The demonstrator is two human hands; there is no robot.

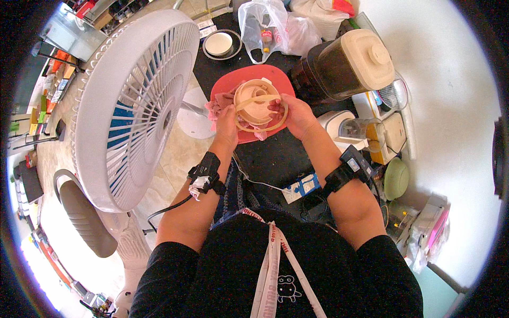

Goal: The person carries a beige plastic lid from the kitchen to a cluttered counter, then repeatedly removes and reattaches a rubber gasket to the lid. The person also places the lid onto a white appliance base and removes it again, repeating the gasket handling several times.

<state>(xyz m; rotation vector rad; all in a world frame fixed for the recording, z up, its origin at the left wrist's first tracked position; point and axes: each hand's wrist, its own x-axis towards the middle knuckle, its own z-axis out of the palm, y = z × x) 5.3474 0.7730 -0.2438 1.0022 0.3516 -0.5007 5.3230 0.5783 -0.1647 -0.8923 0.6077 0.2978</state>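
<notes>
A pale beige flexible ring [248, 130], looking like a lid's sealing gasket, is stretched between my hands. My left hand [227, 124] grips it at its left side, thumb up. At its right side my right hand [295, 116] holds it, fingertips curled over a round beige plastic lid [251, 90] with a raised hub. The lid sits just behind and under the ring; whether it is also held up, I cannot tell. Beneath it lies a crumpled pink cloth [222, 104], partly hidden, on a red plastic surface [278, 77] with rounded corners.
A large white fan [137, 111] stands close on my left. To the right are a lidded dark container [338, 67], a beige appliance with a clear cup [338, 125] and a power strip [301, 188] with a cable. Plastic bags [262, 24] and a round bowl [219, 43] stand farther back.
</notes>
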